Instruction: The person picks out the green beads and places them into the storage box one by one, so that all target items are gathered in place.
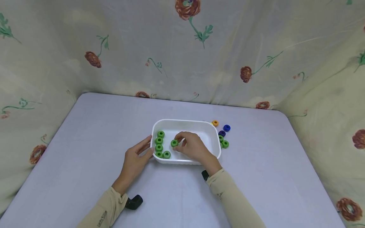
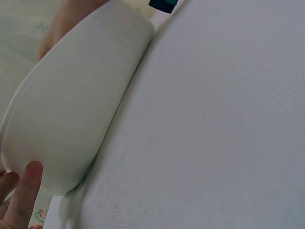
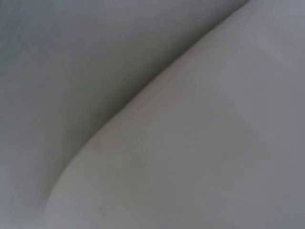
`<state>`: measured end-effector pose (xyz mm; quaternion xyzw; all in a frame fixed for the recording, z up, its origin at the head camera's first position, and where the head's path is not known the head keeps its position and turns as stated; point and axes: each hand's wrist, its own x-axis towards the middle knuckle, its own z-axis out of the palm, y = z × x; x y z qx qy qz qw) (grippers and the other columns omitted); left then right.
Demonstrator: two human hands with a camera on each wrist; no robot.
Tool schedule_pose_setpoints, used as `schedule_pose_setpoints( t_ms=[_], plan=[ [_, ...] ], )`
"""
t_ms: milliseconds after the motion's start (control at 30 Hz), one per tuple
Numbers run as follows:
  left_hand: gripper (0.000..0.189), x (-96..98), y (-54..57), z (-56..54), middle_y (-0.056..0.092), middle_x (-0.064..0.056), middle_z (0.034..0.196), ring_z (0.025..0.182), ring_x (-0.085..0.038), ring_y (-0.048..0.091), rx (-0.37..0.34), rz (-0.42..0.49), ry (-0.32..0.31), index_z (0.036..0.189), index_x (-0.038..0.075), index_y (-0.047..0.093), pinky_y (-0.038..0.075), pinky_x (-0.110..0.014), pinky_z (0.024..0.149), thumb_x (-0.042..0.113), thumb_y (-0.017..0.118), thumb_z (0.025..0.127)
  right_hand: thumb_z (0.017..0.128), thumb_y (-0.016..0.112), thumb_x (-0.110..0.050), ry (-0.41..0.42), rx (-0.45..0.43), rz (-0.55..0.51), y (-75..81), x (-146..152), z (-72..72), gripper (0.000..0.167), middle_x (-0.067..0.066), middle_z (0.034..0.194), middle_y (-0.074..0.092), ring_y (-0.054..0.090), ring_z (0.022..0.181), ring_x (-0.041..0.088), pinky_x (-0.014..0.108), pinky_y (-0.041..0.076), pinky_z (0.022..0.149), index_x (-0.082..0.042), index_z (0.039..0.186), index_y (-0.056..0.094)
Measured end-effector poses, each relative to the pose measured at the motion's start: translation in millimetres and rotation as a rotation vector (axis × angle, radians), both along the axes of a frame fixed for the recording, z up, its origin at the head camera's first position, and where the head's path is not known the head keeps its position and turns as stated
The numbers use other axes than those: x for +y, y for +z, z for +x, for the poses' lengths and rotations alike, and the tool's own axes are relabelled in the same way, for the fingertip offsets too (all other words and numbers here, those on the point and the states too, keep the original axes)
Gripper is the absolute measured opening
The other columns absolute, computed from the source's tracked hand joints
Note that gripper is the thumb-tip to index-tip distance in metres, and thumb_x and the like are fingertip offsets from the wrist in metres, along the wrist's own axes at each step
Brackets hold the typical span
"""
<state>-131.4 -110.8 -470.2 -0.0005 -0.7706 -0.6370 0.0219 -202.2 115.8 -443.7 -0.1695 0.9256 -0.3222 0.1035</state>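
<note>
In the head view, a white tray (image 1: 185, 162) with low walls stands on the table. My right hand (image 1: 191, 146) reaches over its inside, pinching a green bead (image 1: 174, 143) between thumb and fingers. Several more green beads (image 1: 158, 140) line the tray's left end, with another green bead (image 1: 166, 154) beside the lowest. At that same end my left hand (image 1: 137, 160) rests with fairly straight fingers against the outer wall. The left wrist view shows its thumb pressed to the tray's side. Only blurred pale surfaces fill the right wrist view.
Right of the tray lie a blue bead (image 1: 226, 128), a dark blue bead (image 1: 222, 133), an orange bead (image 1: 215, 123) and loose green beads (image 1: 225, 144). A pale cloth covers the table (image 1: 271, 177). Flowered fabric (image 1: 222, 47) hangs behind and at both sides.
</note>
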Motion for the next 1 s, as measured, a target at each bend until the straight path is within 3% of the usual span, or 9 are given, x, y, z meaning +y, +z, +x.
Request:
schedule_pose_setpoints(
  t_ms=[300, 567, 1000],
  plan=[
    [0.05, 0.1, -0.3, 0.1, 0.056, -0.011, 0.149, 0.133, -0.029, 0.059, -0.005, 0.004, -0.002, 0.145, 0.014, 0.054, 0.064, -0.02, 0.085, 0.009, 0.065, 0.096, 0.085, 0.081, -0.021, 0.088, -0.007, 0.062, -6.4, -6.0, -6.9, 0.03, 0.001, 0.099, 0.072, 0.056, 0.077, 0.011, 0.024, 0.049, 0.068, -0.013, 0.112, 0.071],
    [0.051, 0.5, 0.1, -0.9, 0.056, -0.011, 0.149, 0.133, -0.029, 0.059, -0.002, 0.005, -0.006, 0.145, 0.014, 0.054, 0.064, -0.02, 0.085, 0.009, 0.065, 0.096, 0.084, 0.082, -0.022, 0.128, 0.008, 0.091, -7.8, -9.9, -9.2, 0.031, 0.001, 0.092, 0.07, 0.058, 0.079, 0.012, 0.026, 0.052, 0.072, -0.013, 0.111, 0.07],
    [0.051, 0.6, 0.1, 0.1, 0.055, -0.011, 0.149, 0.133, -0.029, 0.059, -0.007, 0.007, -0.003, 0.146, 0.015, 0.054, 0.064, -0.019, 0.085, 0.009, 0.065, 0.096, 0.086, 0.078, -0.01, 0.17, -0.007, 0.059, -9.4, -12.0, -8.9, 0.028, 0.002, 0.095, 0.074, 0.061, 0.081, 0.011, 0.025, 0.055, 0.074, -0.01, 0.113, 0.073]
  ],
)
